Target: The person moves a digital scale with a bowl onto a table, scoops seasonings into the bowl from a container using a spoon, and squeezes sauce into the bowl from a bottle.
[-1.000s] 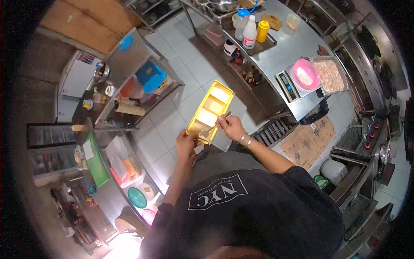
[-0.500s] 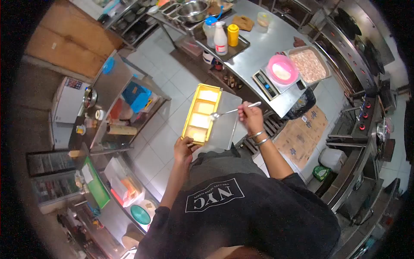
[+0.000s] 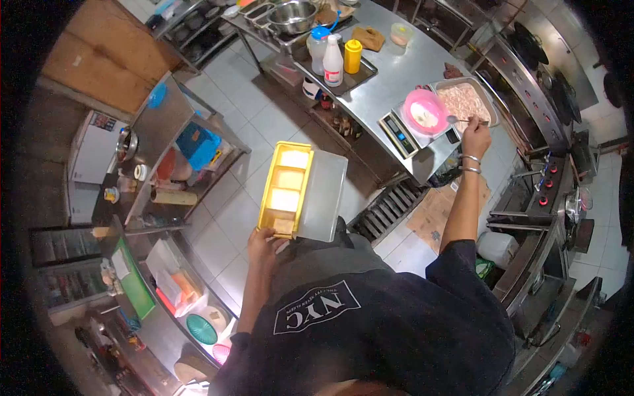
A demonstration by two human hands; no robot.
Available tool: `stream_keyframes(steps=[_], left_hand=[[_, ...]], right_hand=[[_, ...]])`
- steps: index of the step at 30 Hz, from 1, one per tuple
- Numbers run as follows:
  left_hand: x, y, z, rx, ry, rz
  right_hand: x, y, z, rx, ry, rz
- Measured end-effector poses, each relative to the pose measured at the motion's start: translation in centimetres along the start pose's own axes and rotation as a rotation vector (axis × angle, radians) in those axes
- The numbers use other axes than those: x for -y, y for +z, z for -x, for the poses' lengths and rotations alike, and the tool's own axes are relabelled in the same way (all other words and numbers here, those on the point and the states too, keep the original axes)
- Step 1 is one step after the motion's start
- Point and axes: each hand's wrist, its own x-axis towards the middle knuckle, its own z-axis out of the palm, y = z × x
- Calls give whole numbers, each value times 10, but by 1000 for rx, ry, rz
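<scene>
Gripping a slender metal spoon, the right hand needs steadiness, the left hand clasping a yellow oblong plastic box.

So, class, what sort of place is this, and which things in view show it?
Probably a kitchen, perhaps a restaurant's: a pink bowl stands on a scale on a long metal table, and beside it sits a tray of what looks like raw meat.

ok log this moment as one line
left hand: holds yellow box | right hand: holds spoon by pink bowl | bowl: on scale
</scene>
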Motion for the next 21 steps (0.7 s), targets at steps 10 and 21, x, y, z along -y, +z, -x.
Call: stream_keyframes(steps=[10,21], left_hand=[[21,-112,-1,-80,42,143],[14,-256,59,-333,157,525]], right_hand=[[88,10,132,509,-138,-167],[92,139,474,1538,-884,268]])
